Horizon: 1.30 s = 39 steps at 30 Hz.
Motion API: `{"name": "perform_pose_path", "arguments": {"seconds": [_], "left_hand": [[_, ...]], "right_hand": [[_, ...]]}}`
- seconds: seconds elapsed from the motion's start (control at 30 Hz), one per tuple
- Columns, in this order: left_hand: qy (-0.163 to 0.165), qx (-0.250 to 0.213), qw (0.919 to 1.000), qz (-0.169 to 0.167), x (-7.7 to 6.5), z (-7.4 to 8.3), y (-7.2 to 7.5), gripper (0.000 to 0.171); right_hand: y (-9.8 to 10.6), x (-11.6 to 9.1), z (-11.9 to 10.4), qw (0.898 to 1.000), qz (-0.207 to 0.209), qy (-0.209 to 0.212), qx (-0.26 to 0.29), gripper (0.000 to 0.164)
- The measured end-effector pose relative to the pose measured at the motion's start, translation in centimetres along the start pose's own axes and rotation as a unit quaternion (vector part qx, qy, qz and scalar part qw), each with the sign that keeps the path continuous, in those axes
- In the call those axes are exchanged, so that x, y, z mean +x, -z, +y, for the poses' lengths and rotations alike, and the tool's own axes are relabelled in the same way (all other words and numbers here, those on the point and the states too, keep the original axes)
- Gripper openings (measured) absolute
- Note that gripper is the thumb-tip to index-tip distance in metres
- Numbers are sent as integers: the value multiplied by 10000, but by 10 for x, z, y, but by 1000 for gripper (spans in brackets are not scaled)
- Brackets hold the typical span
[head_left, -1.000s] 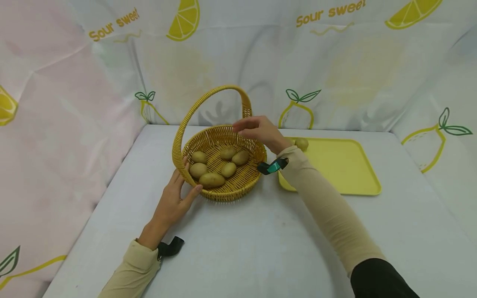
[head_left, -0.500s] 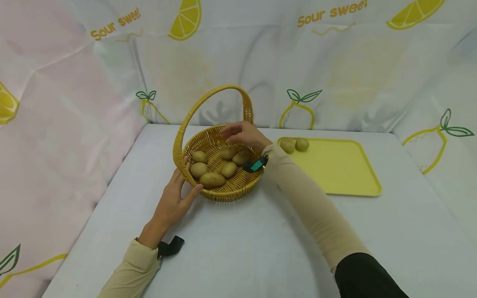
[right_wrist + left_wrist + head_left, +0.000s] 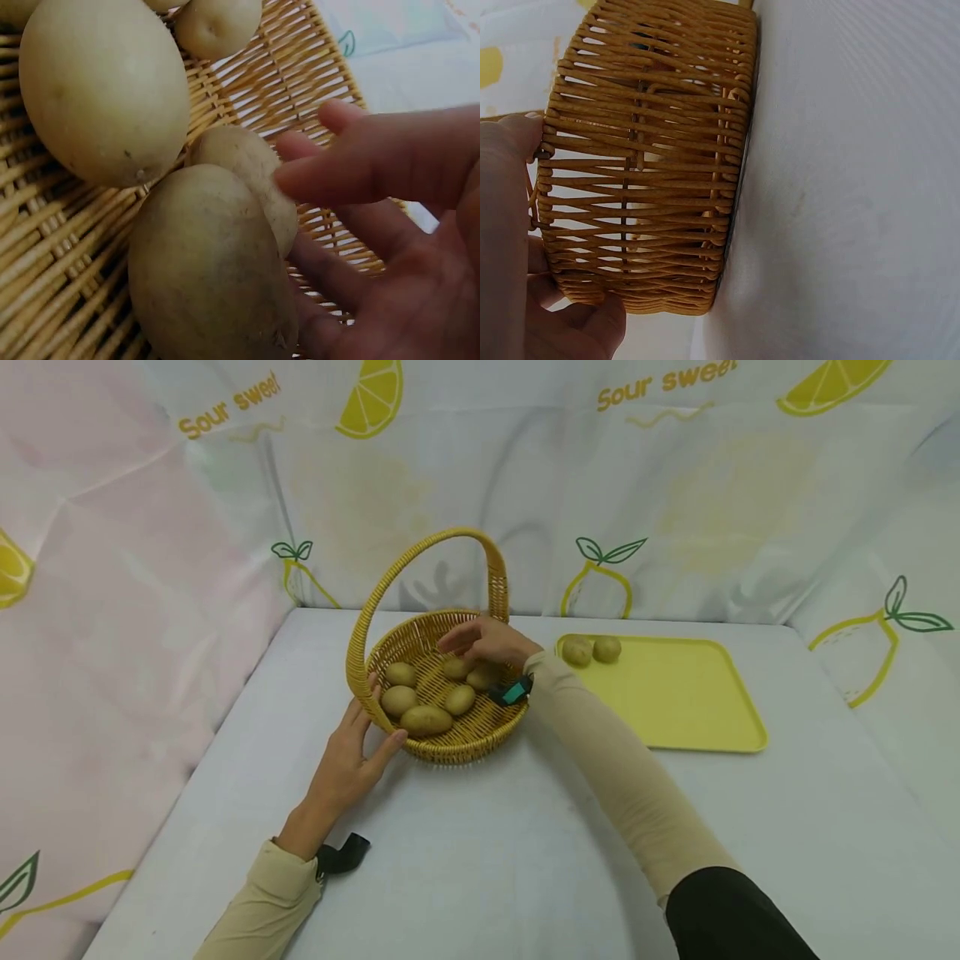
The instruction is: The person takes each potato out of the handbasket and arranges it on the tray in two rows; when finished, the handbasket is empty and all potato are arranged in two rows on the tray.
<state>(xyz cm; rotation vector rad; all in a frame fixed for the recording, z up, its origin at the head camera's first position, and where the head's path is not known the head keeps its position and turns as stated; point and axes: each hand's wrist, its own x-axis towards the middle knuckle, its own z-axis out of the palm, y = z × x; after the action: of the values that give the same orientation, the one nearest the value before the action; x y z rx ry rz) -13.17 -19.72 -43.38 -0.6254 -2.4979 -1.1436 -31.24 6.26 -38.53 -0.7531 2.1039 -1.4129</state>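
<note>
A wicker basket point(image 3: 468, 750) with a tall arched handle point(image 3: 420, 550) stands on the table, holding several potatoes point(image 3: 426, 721). My left hand point(image 3: 347, 768) grips its left rim near the handle's foot; the left wrist view shows thumb and fingers against the woven side point(image 3: 652, 180). My right hand point(image 3: 491, 642) is inside the basket at the back right. In the right wrist view its parted fingers point(image 3: 360, 169) are around a small potato point(image 3: 244, 161), and whether they touch it I cannot tell. A larger potato point(image 3: 210, 262) lies beside that one.
To the right of the basket lies a yellow tray point(image 3: 678, 693) with two potatoes point(image 3: 577, 651) at its back left corner. White cloth covers the table point(image 3: 480, 860). A printed fabric backdrop point(image 3: 480, 468) rises behind and at the left.
A second potato now sits on the tray. My right hand has moved left from near the tray and down into the basket. The left hand has stayed on the rim.
</note>
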Motion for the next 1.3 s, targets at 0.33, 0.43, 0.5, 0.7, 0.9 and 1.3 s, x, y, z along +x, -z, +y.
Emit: {"name": "perform_pose_path", "arguments": {"seconds": [0.33, 0.43, 0.5, 0.7, 0.9, 1.3], "left_hand": [[38, -11, 10000, -31, 1, 0, 0, 75], [-25, 24, 10000, -13, 1, 0, 0, 75], [-48, 31, 10000, -11, 2, -1, 0, 74], [47, -12, 10000, -35, 2, -1, -1, 75], [57, -41, 10000, -34, 1, 0, -1, 75], [86, -15, 10000, -38, 1, -1, -2, 75]], "right_hand": [[0, 1, 2, 9932, -257, 223, -1115, 37], [0, 1, 1, 9866, -289, 240, -1588, 35], [1, 1, 0, 9833, -348, 133, -1783, 39], [-1, 1, 0, 9782, -388, -61, -2038, 49], [-4, -2, 1, 9848, 108, 133, -1727, 53], [-2, -7, -5, 9907, 511, 360, -1211, 55]]}}
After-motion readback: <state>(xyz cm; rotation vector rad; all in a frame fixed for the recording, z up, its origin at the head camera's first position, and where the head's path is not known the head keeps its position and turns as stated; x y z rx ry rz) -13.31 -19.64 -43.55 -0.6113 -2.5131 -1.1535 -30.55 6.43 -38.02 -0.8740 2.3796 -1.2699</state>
